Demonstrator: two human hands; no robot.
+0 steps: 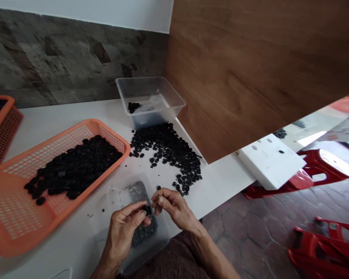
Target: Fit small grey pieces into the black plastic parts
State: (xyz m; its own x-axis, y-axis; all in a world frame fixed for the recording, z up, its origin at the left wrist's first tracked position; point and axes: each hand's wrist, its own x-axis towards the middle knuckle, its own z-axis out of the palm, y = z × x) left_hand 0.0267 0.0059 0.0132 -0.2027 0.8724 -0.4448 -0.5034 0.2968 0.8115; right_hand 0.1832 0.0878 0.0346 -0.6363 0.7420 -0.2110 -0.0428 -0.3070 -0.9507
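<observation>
Left hand (120,226), lower middle of frame: thumb and forefinger closed on a black piece (147,209), other fingers curled beneath. Right hand (174,207) just beside it, palm side down, thumb drawn in to bent fingers, tips close to the piece; cannot tell whether anything is pinched there. Piece sits between the two hands, above the tub (159,250).

Tub clear, at bottom centre, dark grit (136,190) spread over part of its floor. Dark cloth (174,259) at bottom edge, against the forearms.

Basket (20,217), orange, lattice-sided, fills lower left; heap (78,166) of black pieces in its right-hand part. Table (221,182) white, a few stray specks near the tub.

Centre of frame: loose pile (174,149) of black pieces on the table, curving from the bin's foot down toward the right hand. Bin (174,101) clear, upper middle; crumpled film (152,102) and a few dark pieces inside. Second basket (8,133), also orange, cut by left edge.

Right side: red stools (322,248) on tiled floor (250,224), white box (273,159) by the table. Brown board (250,77) fills upper right; grey patterned wall (75,58) across upper left
</observation>
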